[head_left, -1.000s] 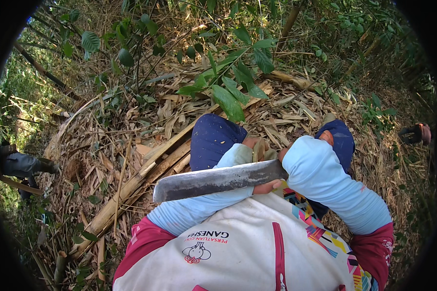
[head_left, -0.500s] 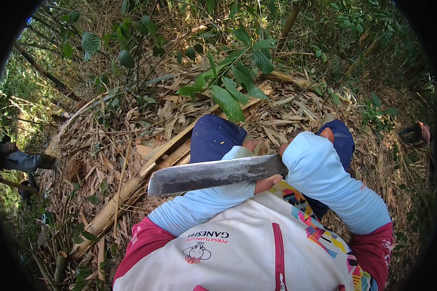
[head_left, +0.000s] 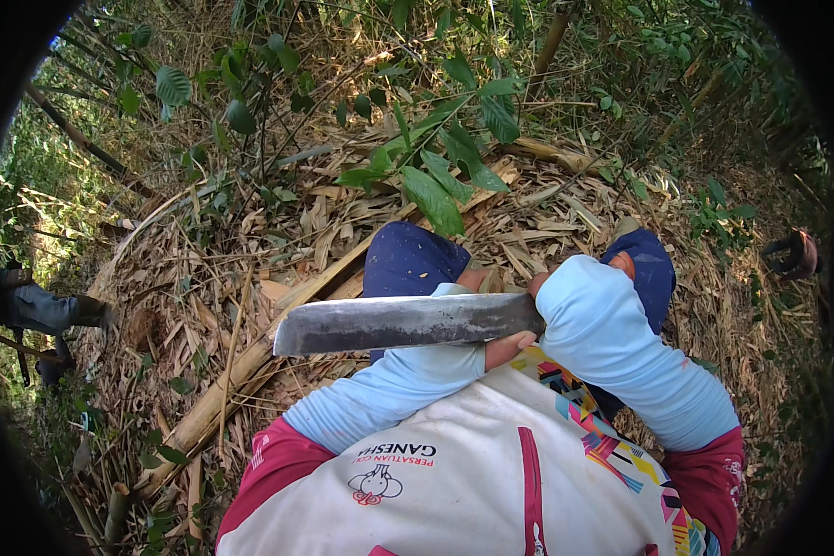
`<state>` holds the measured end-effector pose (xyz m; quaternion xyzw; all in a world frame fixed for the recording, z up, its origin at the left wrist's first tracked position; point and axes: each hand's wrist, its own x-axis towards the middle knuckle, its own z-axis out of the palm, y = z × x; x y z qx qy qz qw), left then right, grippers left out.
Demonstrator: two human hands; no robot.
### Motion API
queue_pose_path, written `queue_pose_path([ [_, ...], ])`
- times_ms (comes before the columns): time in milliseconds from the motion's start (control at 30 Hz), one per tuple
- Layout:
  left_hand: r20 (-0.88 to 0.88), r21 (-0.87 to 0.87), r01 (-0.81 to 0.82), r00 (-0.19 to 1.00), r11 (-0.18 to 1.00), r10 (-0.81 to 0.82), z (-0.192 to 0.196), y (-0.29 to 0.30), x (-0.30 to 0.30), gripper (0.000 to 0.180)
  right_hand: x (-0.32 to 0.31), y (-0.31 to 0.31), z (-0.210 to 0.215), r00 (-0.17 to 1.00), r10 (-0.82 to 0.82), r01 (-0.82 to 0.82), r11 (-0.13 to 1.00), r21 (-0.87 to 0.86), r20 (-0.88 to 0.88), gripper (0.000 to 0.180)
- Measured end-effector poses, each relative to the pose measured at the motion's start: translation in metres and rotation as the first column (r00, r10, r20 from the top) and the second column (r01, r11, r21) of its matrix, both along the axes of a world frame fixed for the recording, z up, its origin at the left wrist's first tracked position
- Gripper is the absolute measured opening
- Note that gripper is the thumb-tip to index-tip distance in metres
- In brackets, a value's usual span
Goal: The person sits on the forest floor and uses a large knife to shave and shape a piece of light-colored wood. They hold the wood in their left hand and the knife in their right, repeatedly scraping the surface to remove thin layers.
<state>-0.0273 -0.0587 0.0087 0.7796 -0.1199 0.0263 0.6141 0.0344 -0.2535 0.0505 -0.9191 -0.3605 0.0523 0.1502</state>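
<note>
Your right hand point(head_left: 510, 347) grips the machete point(head_left: 403, 322) level across your chest, left hand point(head_left: 477, 278) hidden beyond the blade, fingers unreadable — keep the edge off that left sleeve point(head_left: 389, 394).

Machete crosswise above the knees, on a leaf-littered slope

The machete blade point(head_left: 403, 322) lies level before the chest, tip pointing left, over the left forearm point(head_left: 389, 389). A split bamboo culm point(head_left: 241, 371) slants beneath it. Another person's leg point(head_left: 37, 310) stands far left; a leafy sapling point(head_left: 435, 176) rises ahead.
</note>
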Motion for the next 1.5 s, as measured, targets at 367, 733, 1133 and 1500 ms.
queue_pose_path([
  [367, -0.017, 0.071, -0.005, 1.0, 0.997, 0.006, -0.01, 0.006, 0.002, 0.081, -0.007, 0.006, 0.022, 0.998, 0.043, -0.047, 0.994, -0.099, -0.039, 0.022],
  [733, 0.061, 0.112, 0.084, 0.994, 0.99, -0.091, 0.017, 0.014, 0.013, 0.076, -0.003, 0.006, 0.022, 0.993, 0.074, -0.07, 0.996, -0.047, 0.088, 0.014],
  [1133, 0.128, 0.012, 0.022, 0.992, 1.0, -0.024, -0.001, 0.004, 0.011, 0.059, -0.003, 0.005, 0.017, 1.0, -0.007, 0.007, 1.0, 0.004, 0.012, 0.019],
  [1500, 0.074, 0.042, -0.032, 0.997, 0.999, 0.029, 0.008, 0.002, 0.001, 0.068, -0.007, 0.005, 0.02, 1.0, 0.002, -0.002, 0.998, 0.06, 0.0, 0.02],
])
